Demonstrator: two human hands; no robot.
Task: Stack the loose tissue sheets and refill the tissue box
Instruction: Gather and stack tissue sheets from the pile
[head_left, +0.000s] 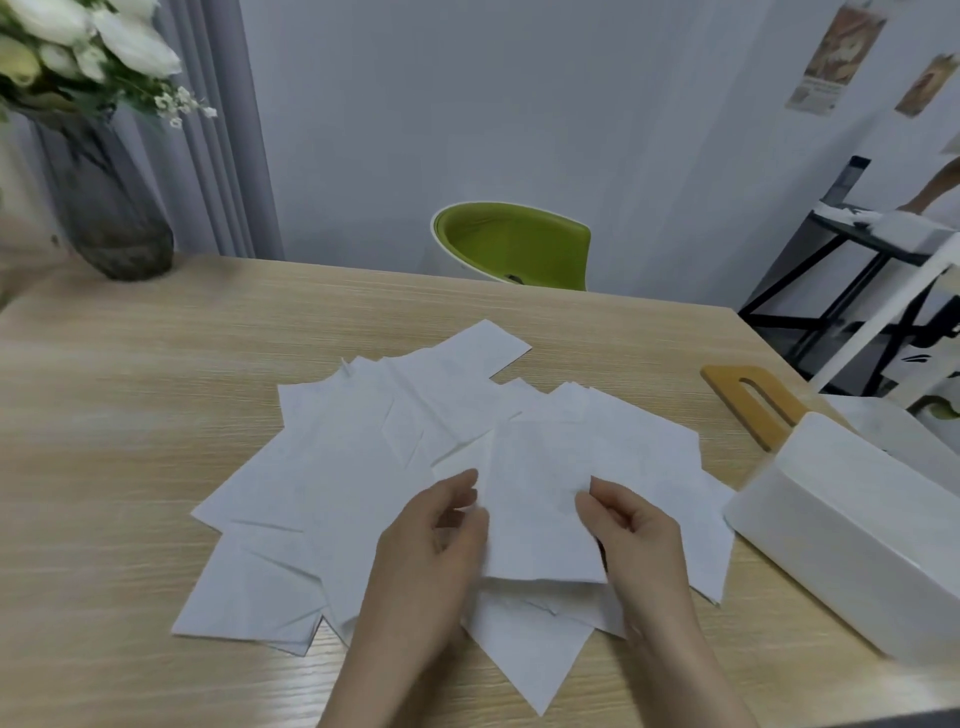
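Tissue sheets (363, 467) lie fanned out, overlapping, across the middle of your wooden surface (104, 415). Your left hand (441, 540) and right hand (631, 535) each pinch a side of one tissue sheet (535, 499), lifted just above the pile. Right of them sits the white tissue box (852, 545), its wooden lid (753, 402) lying behind it.

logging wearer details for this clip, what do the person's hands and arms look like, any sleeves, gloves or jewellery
Both hands are bare: no gloves, rings or watch on the left hand or right hand. The forearms are uncovered as far as the bottom edge of the picture, so no sleeve shows. Nails look short and plain, though the picture is slightly blurred.
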